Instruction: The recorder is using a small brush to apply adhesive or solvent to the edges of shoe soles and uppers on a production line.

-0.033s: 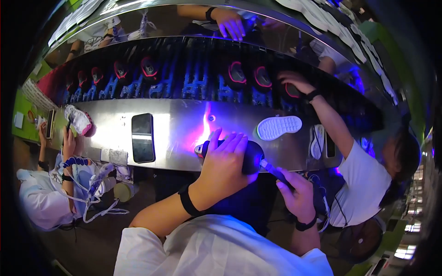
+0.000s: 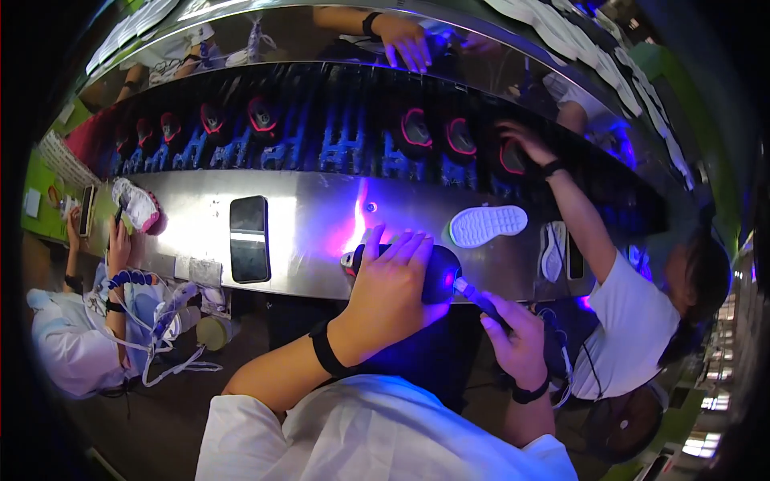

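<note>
Gripping a dark shoe [image 2: 445, 264] at the near edge of a metal table [image 2: 309, 216], the left hand [image 2: 391, 279] spans its top; the right hand [image 2: 519, 341] clasps a dark-handled brush [image 2: 486, 307], bristles at the shoe's right end.

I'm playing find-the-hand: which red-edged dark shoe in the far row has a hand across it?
The rightmost shoe in that row: a co-worker's hand overlaps its top, while no hand covers the others.
</note>
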A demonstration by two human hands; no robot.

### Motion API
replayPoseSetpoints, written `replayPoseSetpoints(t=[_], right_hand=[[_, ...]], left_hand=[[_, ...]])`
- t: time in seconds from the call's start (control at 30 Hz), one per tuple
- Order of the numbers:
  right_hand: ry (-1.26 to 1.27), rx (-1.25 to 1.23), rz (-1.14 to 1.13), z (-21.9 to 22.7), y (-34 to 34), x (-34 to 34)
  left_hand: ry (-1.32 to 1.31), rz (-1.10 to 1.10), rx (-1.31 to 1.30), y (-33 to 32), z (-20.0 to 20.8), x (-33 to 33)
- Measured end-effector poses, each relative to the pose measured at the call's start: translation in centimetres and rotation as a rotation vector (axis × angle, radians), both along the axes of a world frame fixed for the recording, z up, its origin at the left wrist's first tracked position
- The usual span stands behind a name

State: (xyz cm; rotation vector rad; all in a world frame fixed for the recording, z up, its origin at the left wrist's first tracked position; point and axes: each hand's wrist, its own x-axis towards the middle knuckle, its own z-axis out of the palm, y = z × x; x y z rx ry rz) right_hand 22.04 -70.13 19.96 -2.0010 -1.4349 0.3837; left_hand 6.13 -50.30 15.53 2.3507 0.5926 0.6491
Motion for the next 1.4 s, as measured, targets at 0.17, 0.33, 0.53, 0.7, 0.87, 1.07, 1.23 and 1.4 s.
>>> replayPoseSetpoints(t=[0.17,0.33,0.53,0.7,0.87,1.07,1.23,1.4], right_hand=[[0.039,-0.016,-0.089,-2.0,2.2,-0.2],[0.58,-0.012,-0.171,-5.6,1.9,-0.5],[0.632,-0.017,-0.15,-3.3,1.2,0.5],[0.388,-0.003,0.014,1.7,2.5,0.6],[0.525,0.028,0.071,0.3,0.8,1.1],[0.441,0.008,0.163,-1.2,-0.7,2.1],[0.414,0.027,0.112,-2.2,-1.1,1.7],[0.504,-0.025,0.017,-4.1,-1.8,1.2]], left_hand=[[0.056,-0.023,0.002,1.9,0.5,-1.5],[0.26,-0.13,0.09,3.6,-0.9,-4.6],[0.165,-0.131,-0.081,2.7,-1.6,-6.1],[0.035,-0.283,-0.263,0.7,-1.3,-7.3],[0.028,-0.377,-0.524,-0.5,1.6,-6.5],[0.049,-0.39,-0.853,-1.2,2.0,-6.4],[0.07,-0.321,-1.086,-1.4,0.7,-5.9],[-0.036,-0.247,-1.426,-1.6,-0.2,-5.2]])
